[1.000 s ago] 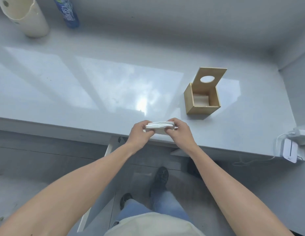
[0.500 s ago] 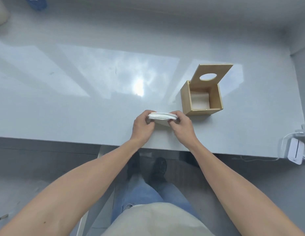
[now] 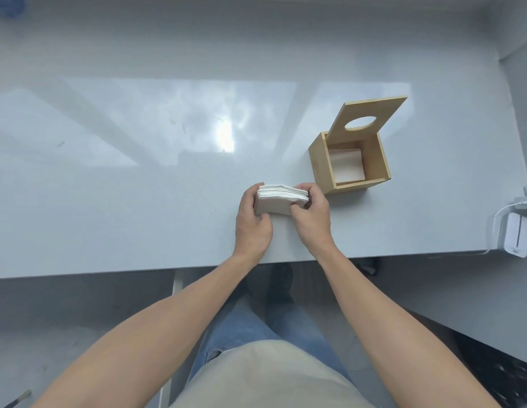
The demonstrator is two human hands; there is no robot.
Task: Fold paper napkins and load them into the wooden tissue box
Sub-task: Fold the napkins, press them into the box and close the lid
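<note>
A stack of white folded paper napkins is held between both hands just above the glossy grey table. My left hand grips its left end and my right hand grips its right end. The wooden tissue box stands open just to the right and a little farther back. Its lid, with an oval hole, is tilted up at the back. White napkins lie on the box's floor.
A white charger with a cable lies at the table's right edge. A blue object is at the far left corner. A wall closes off the right side. The table's front edge runs just below my wrists.
Both hands carried the napkin stack forward over the table and toward the box. The view tilted down, so the cream container and most of the blue bottle left the frame.
</note>
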